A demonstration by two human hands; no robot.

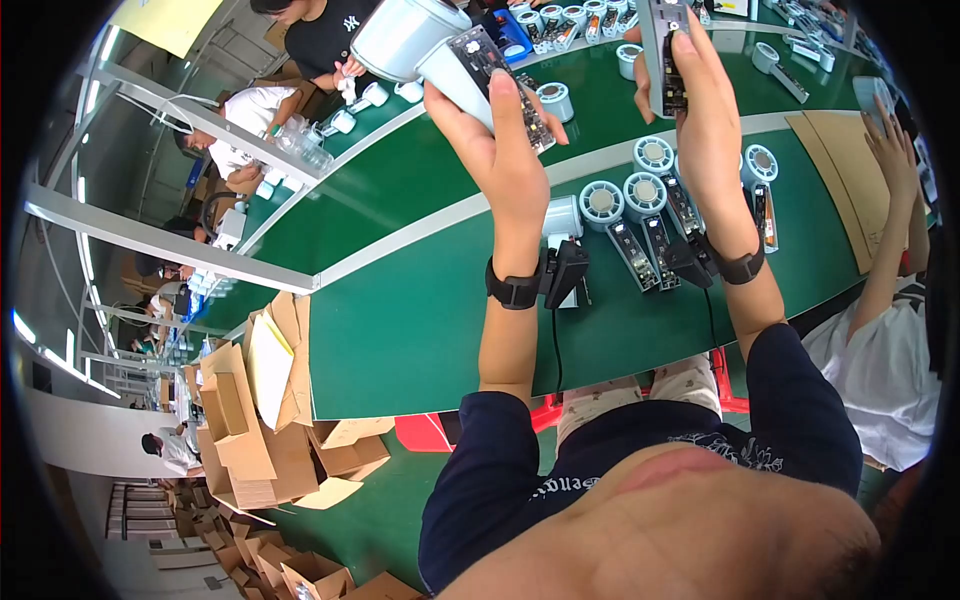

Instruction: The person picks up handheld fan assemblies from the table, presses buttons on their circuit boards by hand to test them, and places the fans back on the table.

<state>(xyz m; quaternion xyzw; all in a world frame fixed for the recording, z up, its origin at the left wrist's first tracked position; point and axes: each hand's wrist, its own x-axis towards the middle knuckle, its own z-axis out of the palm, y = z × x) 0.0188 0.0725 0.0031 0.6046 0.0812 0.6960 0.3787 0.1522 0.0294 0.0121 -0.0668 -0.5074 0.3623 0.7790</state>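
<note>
Though apart, both hands aloft around handheld devices.

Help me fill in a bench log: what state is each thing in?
Left device: held up in the left hand, circuit board exposed.
Right device: held up in the right hand, circuit board exposed.
Bench devices: lying on the green table, several circuit boards exposed.
Left wristband: strapped on.
Right wristband: strapped on.
Cardboard sheet: lying flat.
Large cardboard box: open.
</note>
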